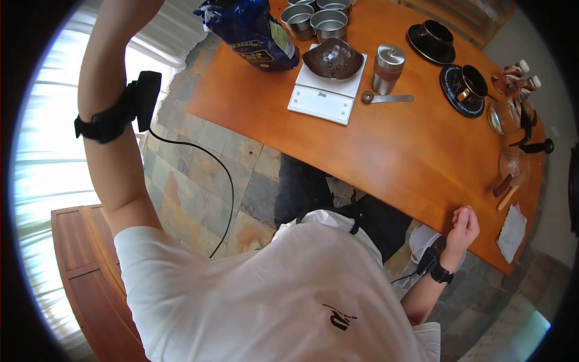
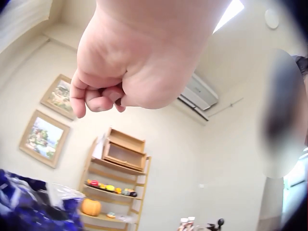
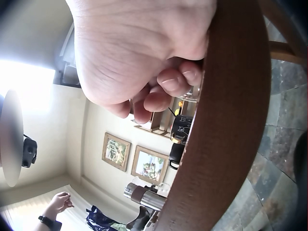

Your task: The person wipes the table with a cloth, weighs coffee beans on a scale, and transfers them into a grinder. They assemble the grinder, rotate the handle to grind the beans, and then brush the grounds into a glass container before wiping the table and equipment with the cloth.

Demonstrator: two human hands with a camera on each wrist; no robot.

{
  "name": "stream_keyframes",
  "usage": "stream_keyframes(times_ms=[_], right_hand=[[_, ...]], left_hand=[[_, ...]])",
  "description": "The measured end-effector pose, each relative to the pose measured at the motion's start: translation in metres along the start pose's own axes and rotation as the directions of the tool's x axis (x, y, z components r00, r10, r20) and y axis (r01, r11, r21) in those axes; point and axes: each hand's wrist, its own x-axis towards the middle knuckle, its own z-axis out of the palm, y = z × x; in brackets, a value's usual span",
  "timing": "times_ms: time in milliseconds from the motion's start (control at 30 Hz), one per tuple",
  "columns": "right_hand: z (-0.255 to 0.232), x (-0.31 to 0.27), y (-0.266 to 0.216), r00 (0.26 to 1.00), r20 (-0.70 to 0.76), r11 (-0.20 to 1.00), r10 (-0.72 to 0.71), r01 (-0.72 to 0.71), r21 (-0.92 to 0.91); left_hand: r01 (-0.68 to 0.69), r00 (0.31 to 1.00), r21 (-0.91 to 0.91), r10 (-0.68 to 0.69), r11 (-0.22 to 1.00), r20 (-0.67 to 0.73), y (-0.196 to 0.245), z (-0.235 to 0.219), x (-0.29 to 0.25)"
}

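My left hand is raised high at the far left, beyond the head view's top edge. Its fingers curl in toward the palm; a small dark spot shows by a fingertip, and I cannot tell whether it is held. Below it stands a shiny blue bag. Beside the bag, a dark brown bowl sits on a white kitchen scale. My right hand rests at the table's near edge, fingers loosely bent, holding nothing. A steel hand grinder stands right of the scale, with its crank handle lying in front.
Several metal cups stand behind the bowl. Two black cups on saucers are at the back right, near bottles and glassware. A brush and a pale cloth lie along the right side.
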Motion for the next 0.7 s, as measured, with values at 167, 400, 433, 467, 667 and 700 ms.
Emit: stream_keyframes(times_ms=[167,400,433,467,667,700], right_hand=[[0.003,0.000,0.004,0.998,-0.037,0.999,-0.051,0.050,-0.021],[0.004,0.000,-0.003,0.999,-0.040,0.998,-0.005,0.008,0.067],[0.004,0.000,-0.002,0.998,-0.060,0.998,-0.010,0.013,0.061],[0.005,0.000,-0.001,0.997,-0.065,0.997,-0.031,0.036,0.068],[0.004,-0.002,-0.003,0.998,-0.051,0.998,-0.037,0.040,0.054],[0.004,-0.001,-0.005,0.997,-0.070,0.998,-0.036,0.040,0.049]], left_hand=[[-0.138,0.940,-0.111,0.165,0.984,0.299,0.071,0.046,-0.042],[0.050,0.863,0.013,-0.049,0.999,0.503,0.001,0.184,-0.076],[0.034,0.866,-0.001,-0.029,0.999,0.498,-0.006,0.198,-0.079],[0.031,0.837,0.026,-0.040,0.999,0.546,-0.011,0.208,-0.080],[0.014,0.710,0.077,-0.064,0.997,0.701,-0.027,0.236,-0.075],[-0.005,0.706,0.094,-0.063,0.996,0.705,-0.031,0.239,-0.075]])
